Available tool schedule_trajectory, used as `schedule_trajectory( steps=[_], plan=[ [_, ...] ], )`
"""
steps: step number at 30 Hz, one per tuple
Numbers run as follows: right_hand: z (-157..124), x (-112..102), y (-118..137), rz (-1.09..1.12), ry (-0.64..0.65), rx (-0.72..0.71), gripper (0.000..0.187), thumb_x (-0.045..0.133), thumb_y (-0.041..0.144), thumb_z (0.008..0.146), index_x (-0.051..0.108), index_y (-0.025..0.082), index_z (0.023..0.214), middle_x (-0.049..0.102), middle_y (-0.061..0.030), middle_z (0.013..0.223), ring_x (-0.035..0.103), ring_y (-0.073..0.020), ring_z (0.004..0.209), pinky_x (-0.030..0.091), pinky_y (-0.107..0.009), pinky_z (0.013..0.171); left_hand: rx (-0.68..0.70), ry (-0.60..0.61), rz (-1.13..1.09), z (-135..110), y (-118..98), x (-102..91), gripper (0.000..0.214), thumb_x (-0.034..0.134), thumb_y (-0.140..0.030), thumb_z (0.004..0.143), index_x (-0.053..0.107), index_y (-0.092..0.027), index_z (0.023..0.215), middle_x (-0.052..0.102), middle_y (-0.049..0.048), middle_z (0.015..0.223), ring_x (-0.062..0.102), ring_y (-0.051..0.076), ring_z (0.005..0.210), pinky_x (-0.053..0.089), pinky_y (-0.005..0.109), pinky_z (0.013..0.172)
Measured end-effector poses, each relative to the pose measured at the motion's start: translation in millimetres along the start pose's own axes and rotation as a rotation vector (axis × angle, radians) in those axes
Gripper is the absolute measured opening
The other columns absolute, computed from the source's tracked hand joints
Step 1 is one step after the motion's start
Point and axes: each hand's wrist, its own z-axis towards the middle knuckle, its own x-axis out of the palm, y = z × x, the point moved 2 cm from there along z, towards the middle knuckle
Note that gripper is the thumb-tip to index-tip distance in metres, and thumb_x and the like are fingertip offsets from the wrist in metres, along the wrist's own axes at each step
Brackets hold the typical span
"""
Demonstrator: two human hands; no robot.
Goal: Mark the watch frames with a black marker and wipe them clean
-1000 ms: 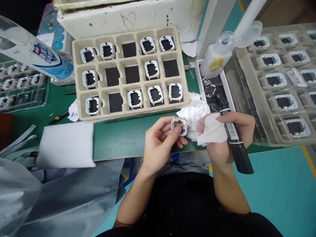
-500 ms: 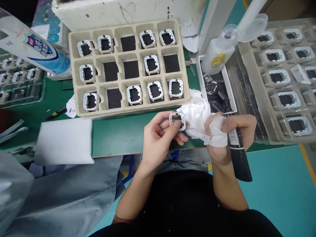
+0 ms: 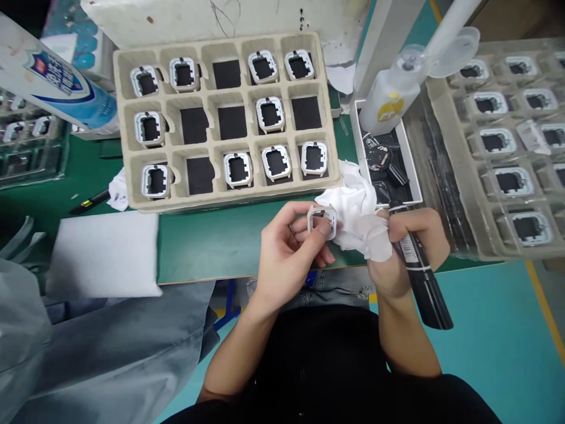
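Observation:
Between the thumb and fingers of my left hand [image 3: 291, 247] is a small square watch case frame [image 3: 323, 222], silvery white with rounded corners and an open middle. My right hand [image 3: 419, 235] is closed around a black marker pen [image 3: 427, 288] with a pale label, its thick end slanting down toward me. White finger covers wrap fingertips of that hand. A crumpled white cloth [image 3: 351, 203] lies between both hands, touching or very near the right fingers. Beyond them sits a beige moulded tray [image 3: 229, 200] with similar frames in many pockets; several pockets show only black pads.
A white box [image 3: 417, 197] of small black parts stands right of the tray, with a white squeeze bottle [image 3: 391, 103] over it. Plastic-covered trays [image 3: 489, 229] lie far right. At left are a spray can [image 3: 79, 88], a white foam sheet [image 3: 106, 253] and a person's jeans-clad leg [image 3: 132, 347].
The watch case frame has tilted in my left hand and shifted slightly right. My right hand has moved a little left with the marker pen. The view has shifted slightly.

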Motion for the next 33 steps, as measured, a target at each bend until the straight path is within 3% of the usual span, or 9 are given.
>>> schedule_trajectory(
  steps=[7, 13, 20, 33],
  plan=[
    [3, -1, 6, -0.066, 0.032, -0.029, 0.043, 0.083, 0.027, 0.095, 0.049, 0.027, 0.069, 0.051, 0.0076, 0.063, 0.048, -0.0131, 0.052, 0.044, -0.034, 0.052, 0.041, -0.022, 0.047, -1, -2, 6.9, 0.036, 0.098, -0.035, 0.088, 0.072, -0.022, 0.109, 0.083, 0.0007, 0.09, 0.066, 0.009, 0.055, 0.053, 0.018, 0.046],
    [7, -3, 10, -0.089, 0.107, 0.048, 0.044, 0.087, 0.039, 0.094, 0.052, 0.028, 0.069, 0.054, 0.0068, 0.06, 0.047, -0.0151, 0.052, 0.042, -0.035, 0.051, 0.098, -0.008, 0.105, -1, 1, 8.3, 0.028, 0.095, -0.033, 0.092, 0.078, -0.02, 0.11, 0.083, 0.002, 0.089, 0.071, 0.011, 0.063, 0.059, 0.021, 0.058],
    [13, 0, 16, -0.103, 0.196, 0.099, 0.049, 0.092, 0.043, 0.089, 0.053, 0.025, 0.067, 0.051, 0.0084, 0.059, 0.04, -0.01, 0.05, 0.033, -0.029, 0.048, 0.11, -0.022, 0.144, -2, 4, 1.7, 0.022, 0.091, -0.031, 0.096, 0.082, -0.019, 0.112, 0.084, 0.0011, 0.088, 0.07, 0.01, 0.057, 0.057, 0.019, 0.053],
    [17, 3, 10, -0.089, 0.286, 0.069, 0.046, 0.09, 0.034, 0.091, 0.051, 0.023, 0.069, 0.049, 0.0085, 0.062, 0.039, -0.0087, 0.055, 0.03, -0.027, 0.051, 0.161, 0.0, 0.28, 0, 3, -4.6, 0.005, 0.086, -0.025, 0.1, 0.085, -0.021, 0.103, 0.071, -0.0035, 0.074, 0.064, 0.008, 0.055, 0.051, 0.018, 0.054]
  ],
)
